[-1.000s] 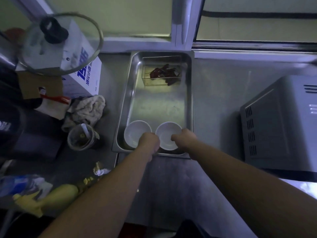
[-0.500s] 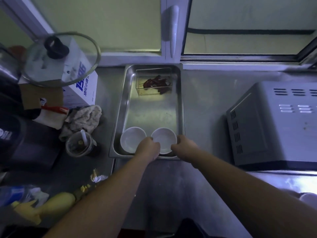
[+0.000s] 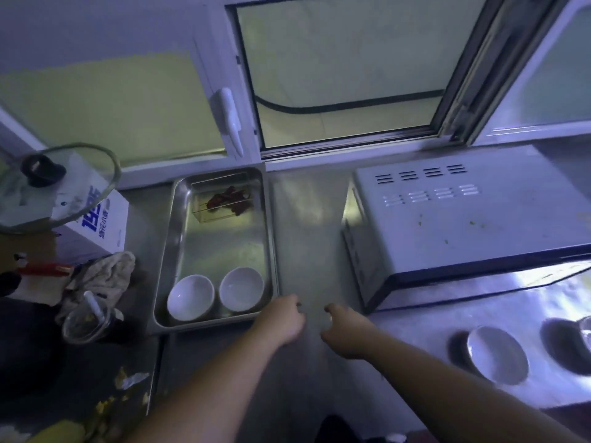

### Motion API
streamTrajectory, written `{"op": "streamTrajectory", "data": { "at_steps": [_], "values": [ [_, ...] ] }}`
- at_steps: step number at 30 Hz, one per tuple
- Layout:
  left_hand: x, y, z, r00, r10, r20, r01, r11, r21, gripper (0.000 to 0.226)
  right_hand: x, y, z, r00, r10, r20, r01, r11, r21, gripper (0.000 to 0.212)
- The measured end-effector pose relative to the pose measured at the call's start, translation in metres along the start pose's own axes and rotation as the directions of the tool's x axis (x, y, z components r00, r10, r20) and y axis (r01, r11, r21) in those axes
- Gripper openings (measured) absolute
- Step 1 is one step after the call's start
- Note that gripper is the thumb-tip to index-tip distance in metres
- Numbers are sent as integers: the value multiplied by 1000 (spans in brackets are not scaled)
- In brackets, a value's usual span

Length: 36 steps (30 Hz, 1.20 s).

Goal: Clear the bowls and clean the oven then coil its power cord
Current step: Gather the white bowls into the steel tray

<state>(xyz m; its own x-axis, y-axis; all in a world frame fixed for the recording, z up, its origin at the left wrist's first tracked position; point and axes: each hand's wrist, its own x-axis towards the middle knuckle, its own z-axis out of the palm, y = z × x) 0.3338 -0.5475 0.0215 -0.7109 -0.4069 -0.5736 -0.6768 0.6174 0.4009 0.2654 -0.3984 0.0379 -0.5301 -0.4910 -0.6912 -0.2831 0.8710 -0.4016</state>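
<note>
Sitting side by side, two white bowls [image 3: 215, 295] occupy the metal tray's [image 3: 179, 225] near end; left hand [image 3: 281, 321] and right hand [image 3: 343, 330] hover beside it, loosely curled (holding nothing), oven [image 3: 463, 231] rightward.

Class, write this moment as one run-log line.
left hand: empty, beside tray | right hand: empty, over counter | two bowls in tray | oven: untouched

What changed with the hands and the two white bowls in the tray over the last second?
Both hands left the bowls: the left hand and right hand have drawn back to the right, off the metal tray, and now hang over the bare counter, holding nothing. The two white bowls stayed side by side at the tray's near end.
</note>
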Motion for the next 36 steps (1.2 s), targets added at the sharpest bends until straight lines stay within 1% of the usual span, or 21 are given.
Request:
{"op": "streamTrajectory", "data": {
  "at_steps": [4, 10, 14, 16, 20, 25, 28, 33, 36],
  "values": [
    [-5, 53, 33, 998, 50, 29, -51, 998, 49, 44, -21, 58, -18, 999, 27, -37, -26, 999, 33, 65],
    [-16, 127, 78, 989, 140, 44, -144, 985, 91, 35, -46, 145, -47, 992, 47, -118, -36, 995, 94, 55],
    [-21, 166, 105, 986, 153, 64, -161, 977, 138, 39, -58, 193, -61, 988, 92, -122, -76, 989, 126, 59],
    [-24, 183, 119, 987, 140, 82, -150, 979, 140, 43, -62, 217, -64, 985, 110, -136, -91, 986, 137, 59],
    [-29, 213, 143, 987, 134, 93, -146, 979, 141, 44, -70, 264, -69, 966, 161, -201, -136, 982, 133, 51],
    [-34, 241, 172, 986, 106, 126, -121, 985, 122, 41, -74, 320, -70, 945, 203, -256, -190, 979, 74, 56],
    [-31, 250, 187, 984, 93, 150, -111, 987, 114, 41, -75, 343, -70, 935, 237, -262, -210, 969, 126, 57],
    [-19, 262, 210, 980, 41, 194, -48, 998, 32, 45, -69, 366, -62, 929, 271, -253, -201, 942, 269, 45],
    [-10, 266, 229, 977, -26, 214, 32, 999, -25, 45, -64, 373, -60, 927, 302, -223, -211, 911, 354, 54]
  ]
}}
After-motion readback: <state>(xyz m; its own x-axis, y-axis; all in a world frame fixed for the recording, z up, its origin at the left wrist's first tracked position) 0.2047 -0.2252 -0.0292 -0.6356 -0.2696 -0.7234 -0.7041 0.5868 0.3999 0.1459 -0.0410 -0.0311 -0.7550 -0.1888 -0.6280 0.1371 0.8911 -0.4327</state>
